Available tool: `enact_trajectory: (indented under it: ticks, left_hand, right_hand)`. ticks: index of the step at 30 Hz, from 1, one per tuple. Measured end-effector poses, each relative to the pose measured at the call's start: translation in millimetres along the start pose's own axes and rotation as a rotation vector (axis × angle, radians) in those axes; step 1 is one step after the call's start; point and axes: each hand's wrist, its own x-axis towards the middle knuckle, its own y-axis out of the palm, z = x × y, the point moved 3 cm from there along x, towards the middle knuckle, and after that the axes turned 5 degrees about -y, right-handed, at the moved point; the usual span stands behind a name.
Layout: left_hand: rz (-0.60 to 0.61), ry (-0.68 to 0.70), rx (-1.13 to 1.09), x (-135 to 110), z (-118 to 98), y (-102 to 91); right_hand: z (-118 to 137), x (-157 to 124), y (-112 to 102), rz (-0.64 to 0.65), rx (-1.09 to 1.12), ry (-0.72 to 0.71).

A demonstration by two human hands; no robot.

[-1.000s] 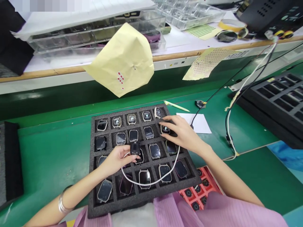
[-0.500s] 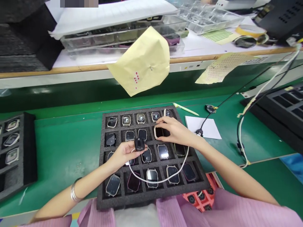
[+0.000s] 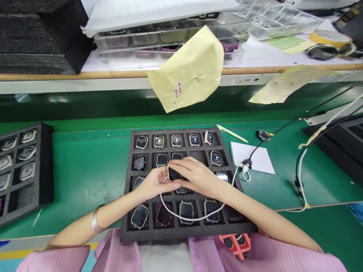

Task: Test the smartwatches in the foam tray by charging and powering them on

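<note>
Both hands meet over the foam tray (image 3: 127,226) of four rows of five pockets: left hand (image 3: 154,184) and right hand (image 3: 195,175) together grip one watch (image 3: 173,173) above the middle, white cable (image 3: 193,218) looping below.

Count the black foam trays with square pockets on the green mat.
2: the black foam tray under both hands, and another black foam tray at the left edge, partly cut off. More may lie outside view.
</note>
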Motion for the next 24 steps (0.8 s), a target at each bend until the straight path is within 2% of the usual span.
enact_trajectory:
  ticks: [5,12,24]
  left_hand:
    - [-0.128,0.025,0.094,-1,-3,-1.5]
    - [-0.14,0.015,0.118,-2,2,-4.5]
    - [-0.12,-0.012,0.138,-1,8,-6.4]
  right_hand:
    - [1,-5,8,-0.068,0.049,0.004]
    - [-2,-8,16,-0.208,0.141,0.007]
    - [-8,-10,17,-0.108,0.221,0.096]
